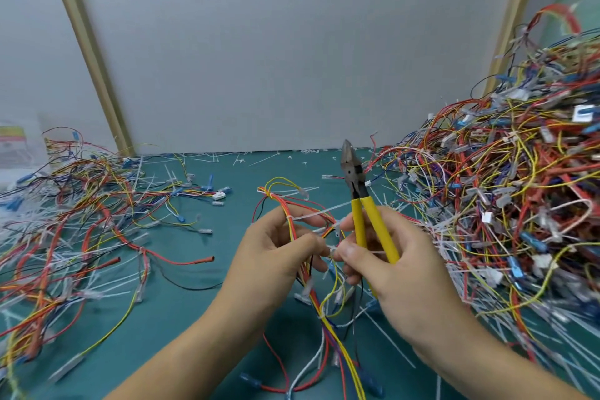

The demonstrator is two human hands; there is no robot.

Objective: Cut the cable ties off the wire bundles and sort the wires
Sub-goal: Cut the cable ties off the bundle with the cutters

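1 bundle of thin red, yellow and orange wires [325, 318] hangs above the green table mat [201, 302], held between 2 hands. The left hand [272, 256] curls its fingers round the bundle's upper part. The right hand [401, 273] clasps 1 pair of yellow-handled side cutters [359, 204], nose pointing up, and its thumb and forefinger pinch 1 white plastic cable tie [331, 250] on the bundle. 2 loose wire piles lie on the mat: a low heap [65, 221] at left and a tall heap [506, 185] at right.

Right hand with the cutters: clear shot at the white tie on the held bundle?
Likely yes: white tie sits beside the right hand, nothing between, though the cutters point up, away from it.
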